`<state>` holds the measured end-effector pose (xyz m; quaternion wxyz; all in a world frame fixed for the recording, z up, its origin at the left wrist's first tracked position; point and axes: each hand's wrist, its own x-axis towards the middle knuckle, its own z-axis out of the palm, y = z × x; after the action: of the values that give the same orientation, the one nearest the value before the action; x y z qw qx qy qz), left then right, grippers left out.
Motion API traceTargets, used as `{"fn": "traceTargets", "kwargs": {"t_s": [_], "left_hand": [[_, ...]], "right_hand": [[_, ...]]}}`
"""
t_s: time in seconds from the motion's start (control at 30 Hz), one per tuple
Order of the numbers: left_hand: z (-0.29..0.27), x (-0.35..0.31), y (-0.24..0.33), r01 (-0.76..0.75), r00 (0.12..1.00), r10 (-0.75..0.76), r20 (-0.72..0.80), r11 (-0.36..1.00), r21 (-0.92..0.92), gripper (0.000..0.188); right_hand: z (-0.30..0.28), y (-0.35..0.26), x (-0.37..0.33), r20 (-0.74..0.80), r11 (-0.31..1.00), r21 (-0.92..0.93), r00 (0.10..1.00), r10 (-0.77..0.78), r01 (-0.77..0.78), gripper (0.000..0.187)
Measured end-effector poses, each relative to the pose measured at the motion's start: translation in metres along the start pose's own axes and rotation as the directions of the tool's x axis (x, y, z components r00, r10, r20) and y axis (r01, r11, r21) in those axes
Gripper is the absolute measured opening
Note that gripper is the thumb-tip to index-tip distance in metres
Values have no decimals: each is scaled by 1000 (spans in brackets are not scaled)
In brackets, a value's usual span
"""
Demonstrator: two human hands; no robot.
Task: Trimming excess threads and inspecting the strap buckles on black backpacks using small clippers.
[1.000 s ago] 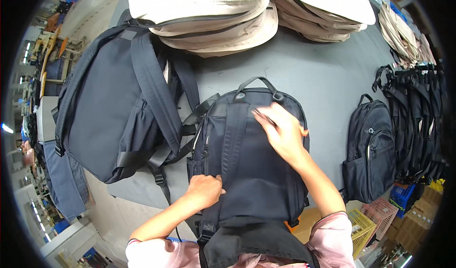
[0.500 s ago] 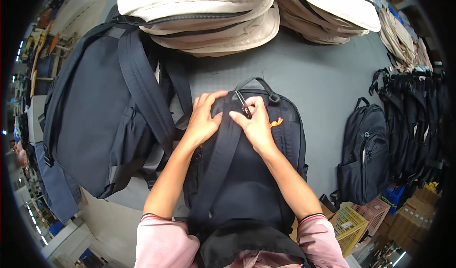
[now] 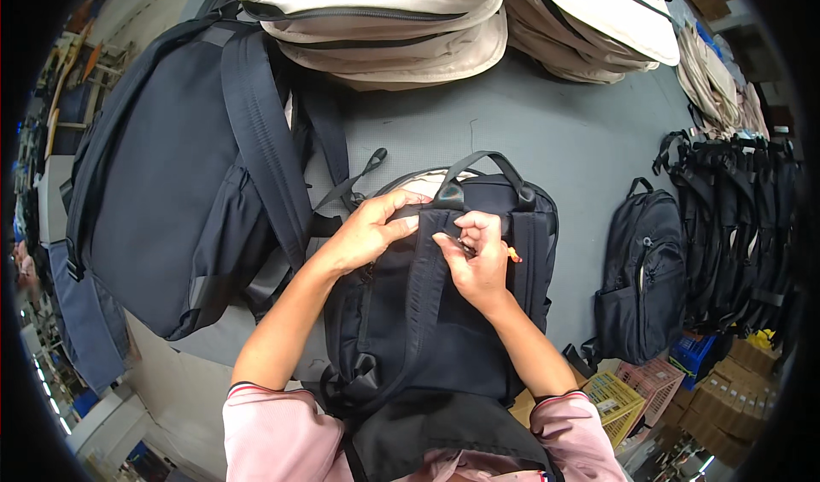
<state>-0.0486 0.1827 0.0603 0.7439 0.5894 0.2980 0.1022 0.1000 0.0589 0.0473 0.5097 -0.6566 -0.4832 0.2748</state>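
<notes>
A black backpack [image 3: 465, 337] lies before me, its shoulder straps facing up and its top loop handle [image 3: 487, 159] standing. My left hand [image 3: 371, 232] is closed on the backpack's upper left edge, thumb over the fabric, where some pale lining shows. My right hand [image 3: 480, 260] is closed around thread snips, beside the top of the left shoulder strap [image 3: 424, 281]. Most of the snips are hidden in the fingers; an orange cord [image 3: 514, 255] pokes out on the right of the hand.
A larger dark backpack [image 3: 162, 191] lies at the left. Stacked cream bags [image 3: 384, 55] stand along the far side of the grey table [image 3: 572, 140]. At the right are another black backpack [image 3: 645, 277] and several hanging black bags [image 3: 735, 226], with a yellow crate [image 3: 613, 401] below.
The backpack's top has tilted, and pale lining now shows near my left hand. My right hand has moved slightly right and nearer to me; the snips' metal blades are no longer visible.
</notes>
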Motion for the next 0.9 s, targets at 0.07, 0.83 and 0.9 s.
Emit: {"fn": "traceTargets", "kwargs": {"t_s": [0.07,0.83,0.9], "left_hand": [[1,-6,3,78,997,-77,16,979,-186,38],[48,-13,7,-86,884,306,-352,848,523,36],[47,-12,7,-86,888,306,-344,844,530,36]], "right_hand": [[3,1,-5,-34,990,-107,995,-98,94,38],[-26,-48,8,65,859,-486,987,-146,159,24],[-27,-47,8,80,851,-494,984,-158,177,25]]}}
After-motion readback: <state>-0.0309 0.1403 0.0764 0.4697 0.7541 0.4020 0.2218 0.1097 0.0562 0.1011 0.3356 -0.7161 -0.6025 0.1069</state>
